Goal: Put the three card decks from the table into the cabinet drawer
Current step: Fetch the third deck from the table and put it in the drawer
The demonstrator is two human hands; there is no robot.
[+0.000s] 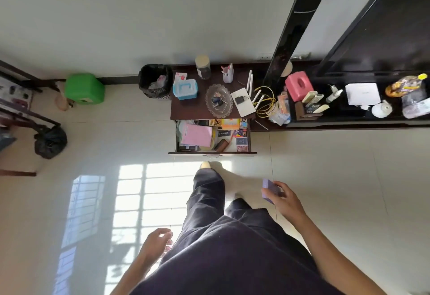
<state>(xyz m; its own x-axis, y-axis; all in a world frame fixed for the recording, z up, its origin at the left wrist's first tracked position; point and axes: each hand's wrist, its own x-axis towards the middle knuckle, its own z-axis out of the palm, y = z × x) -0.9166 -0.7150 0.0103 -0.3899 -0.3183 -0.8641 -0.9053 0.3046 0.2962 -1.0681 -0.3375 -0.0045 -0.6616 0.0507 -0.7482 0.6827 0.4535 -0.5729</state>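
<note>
— Underfoot, what is showing?

— Pale glossy floor tiles (pixel 325 178) are catching a window's bright reflection, and a white wall is standing behind a low dark cabinet (pixel 193 108) crowded with clutter.

— Where is the card deck sitting?

— A purple card deck (pixel 267 191) is resting in the right hand (pixel 282 198), whose fingers are wrapping around it, well short of the cabinet. Its long axis is running toward the cabinet, tilted slightly left.

— And the other hand?

— The left hand (pixel 156 244) is hanging loosely curled, holding nothing.

— What is lying in the drawer?

— The drawer (pixel 213 153) is standing pulled out, holding a pink pad (pixel 196 134), a blue card box (pixel 241 141) with a red one (pixel 242 148) just beside it, and assorted small items.
</note>
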